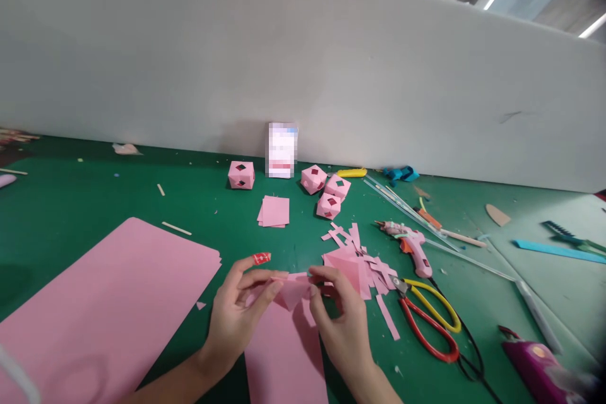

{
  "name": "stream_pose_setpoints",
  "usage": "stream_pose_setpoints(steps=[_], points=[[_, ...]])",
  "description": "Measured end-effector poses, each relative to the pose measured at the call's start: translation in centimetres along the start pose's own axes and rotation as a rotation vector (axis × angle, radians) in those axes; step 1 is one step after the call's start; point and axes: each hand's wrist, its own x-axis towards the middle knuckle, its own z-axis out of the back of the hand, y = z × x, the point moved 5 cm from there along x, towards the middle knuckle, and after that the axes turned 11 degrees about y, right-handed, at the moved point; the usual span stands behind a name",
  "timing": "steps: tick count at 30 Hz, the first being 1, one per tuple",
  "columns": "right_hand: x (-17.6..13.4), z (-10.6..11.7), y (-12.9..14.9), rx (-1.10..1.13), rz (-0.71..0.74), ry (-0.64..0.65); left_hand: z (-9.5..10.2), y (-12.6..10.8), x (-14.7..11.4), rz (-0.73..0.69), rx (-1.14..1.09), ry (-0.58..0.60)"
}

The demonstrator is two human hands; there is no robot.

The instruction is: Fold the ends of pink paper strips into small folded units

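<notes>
Between my two hands is a small folded piece of pink paper (292,290), pinched at both ends. My left hand (241,303), with a red wrap on one fingertip, grips its left end between thumb and fingers. Thumb and fingers of my right hand (343,309) close on the right end. Beneath the hands lies a long pink paper strip (285,360). Just right of the right hand are a loose pink sheet (348,265) and a heap of narrow paper offcuts (379,274). A stack of pink paper squares (276,211) lies beyond the hands.
Large pink sheets (123,303) cover the left side. Folded paper cubes with cut-out holes (241,175) stand near the grey partition (303,63), beside a blurred upright screen (281,150). Scissors (433,319), a glue gun (411,246), a yellow cutter (353,173) and a purple object (540,366) lie rightward.
</notes>
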Motion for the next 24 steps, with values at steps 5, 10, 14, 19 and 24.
stream_pose_setpoints(steps=[5, 10, 14, 19, 24], points=[[-0.1, -0.3, -1.2, 0.110, -0.122, 0.022, -0.2, 0.8, -0.6, 0.018, -0.038, 0.039], [-0.2, -0.4, -2.0, 0.190, -0.169, 0.046, -0.7, 1.6, -1.0, 0.016, -0.089, 0.122], [-0.3, -0.5, -2.1, 0.300, -0.148, -0.055, -0.9, 1.0, -1.4, -0.034, 0.031, 0.127], [-0.4, -1.2, -1.8, 0.495, -0.170, 0.001, -1.5, -0.6, -1.9, -0.276, 0.299, 0.284], [-0.6, -1.3, -0.8, 0.540, -0.192, 0.128, -1.8, -0.7, -2.1, -0.430, 0.431, 0.324]])
